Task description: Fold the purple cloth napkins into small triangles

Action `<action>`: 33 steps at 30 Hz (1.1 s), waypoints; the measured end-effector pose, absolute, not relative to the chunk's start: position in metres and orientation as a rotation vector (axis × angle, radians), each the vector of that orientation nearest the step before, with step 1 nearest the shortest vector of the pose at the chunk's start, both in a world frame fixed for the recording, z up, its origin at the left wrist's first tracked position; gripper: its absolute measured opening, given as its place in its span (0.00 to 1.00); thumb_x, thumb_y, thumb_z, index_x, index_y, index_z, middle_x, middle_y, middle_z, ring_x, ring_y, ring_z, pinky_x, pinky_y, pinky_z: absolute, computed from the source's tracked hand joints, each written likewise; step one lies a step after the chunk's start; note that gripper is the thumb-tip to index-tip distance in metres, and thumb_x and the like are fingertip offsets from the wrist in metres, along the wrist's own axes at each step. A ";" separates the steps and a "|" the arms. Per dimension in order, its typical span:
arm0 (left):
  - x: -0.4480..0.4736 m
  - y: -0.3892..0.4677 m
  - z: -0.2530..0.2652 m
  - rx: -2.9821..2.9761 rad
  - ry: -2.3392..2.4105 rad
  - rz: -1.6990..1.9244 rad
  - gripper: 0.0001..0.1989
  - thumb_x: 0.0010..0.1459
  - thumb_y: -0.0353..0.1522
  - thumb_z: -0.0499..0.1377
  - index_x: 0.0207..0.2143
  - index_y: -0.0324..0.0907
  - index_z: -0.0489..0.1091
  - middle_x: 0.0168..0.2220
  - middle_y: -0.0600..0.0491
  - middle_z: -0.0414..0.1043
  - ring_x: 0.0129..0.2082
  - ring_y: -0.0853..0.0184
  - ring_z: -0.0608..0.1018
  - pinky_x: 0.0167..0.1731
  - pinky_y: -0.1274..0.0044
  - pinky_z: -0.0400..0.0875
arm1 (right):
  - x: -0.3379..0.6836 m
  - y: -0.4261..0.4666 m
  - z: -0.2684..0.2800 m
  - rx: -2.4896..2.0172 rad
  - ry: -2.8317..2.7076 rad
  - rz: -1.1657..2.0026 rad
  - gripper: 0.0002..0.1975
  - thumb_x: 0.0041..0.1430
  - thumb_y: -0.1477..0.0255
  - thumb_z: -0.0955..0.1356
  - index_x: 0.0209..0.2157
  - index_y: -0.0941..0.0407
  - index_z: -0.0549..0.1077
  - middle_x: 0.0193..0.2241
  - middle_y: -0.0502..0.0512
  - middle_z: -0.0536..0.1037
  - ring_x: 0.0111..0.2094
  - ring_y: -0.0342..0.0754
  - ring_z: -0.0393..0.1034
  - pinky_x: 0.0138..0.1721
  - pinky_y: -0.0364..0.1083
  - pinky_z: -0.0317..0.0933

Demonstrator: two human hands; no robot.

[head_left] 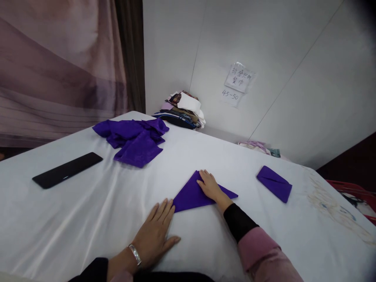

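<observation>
A purple cloth napkin, folded into a triangle, lies flat on the white tablecloth in front of me. Its long edge faces me. My right hand rests on the upper part of the napkin, fingers stretched out near the far corner, covering part of it. At the napkin's left corner are the fingertips of my left hand, which is open with its palm towards the table and its thumb spread. A finished-looking folded purple napkin with a slit along its middle lies farther right.
Crumpled purple cloths lie in a heap at the back left. A long black flat object is at the left. Behind the far edge sit stacked folded fabrics, below a wall with paper signs. A red basket stands right.
</observation>
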State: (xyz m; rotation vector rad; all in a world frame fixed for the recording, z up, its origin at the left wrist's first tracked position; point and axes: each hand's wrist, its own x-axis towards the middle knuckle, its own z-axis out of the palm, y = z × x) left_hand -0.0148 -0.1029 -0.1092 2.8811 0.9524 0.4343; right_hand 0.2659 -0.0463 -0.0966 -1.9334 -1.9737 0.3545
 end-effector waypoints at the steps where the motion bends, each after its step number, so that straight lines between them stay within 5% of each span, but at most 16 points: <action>1: -0.015 -0.103 -0.108 2.877 0.960 0.414 0.36 0.56 0.52 0.46 0.59 0.38 0.56 0.60 0.43 0.55 0.61 0.54 0.55 0.57 0.60 0.51 | 0.265 -0.045 -0.100 -1.915 -1.949 0.334 0.24 0.60 0.67 0.59 0.57 0.59 0.59 0.58 0.61 0.60 0.61 0.53 0.48 0.59 0.57 0.44; 10: -0.013 -0.103 -0.098 2.886 0.977 0.293 0.37 0.56 0.53 0.44 0.58 0.35 0.58 0.60 0.41 0.54 0.60 0.53 0.56 0.56 0.60 0.53 | 0.269 -0.031 -0.098 -1.895 -1.804 0.199 0.21 0.54 0.78 0.61 0.51 0.59 0.67 0.42 0.59 0.73 0.45 0.51 0.64 0.50 0.51 0.57; 33: -0.015 -0.103 -0.101 2.815 0.969 0.308 0.37 0.56 0.52 0.46 0.59 0.36 0.56 0.61 0.42 0.52 0.61 0.54 0.54 0.58 0.61 0.49 | 0.270 -0.027 -0.088 -1.772 -1.986 0.187 0.22 0.52 0.82 0.61 0.49 0.55 0.68 0.40 0.56 0.72 0.43 0.49 0.61 0.47 0.48 0.57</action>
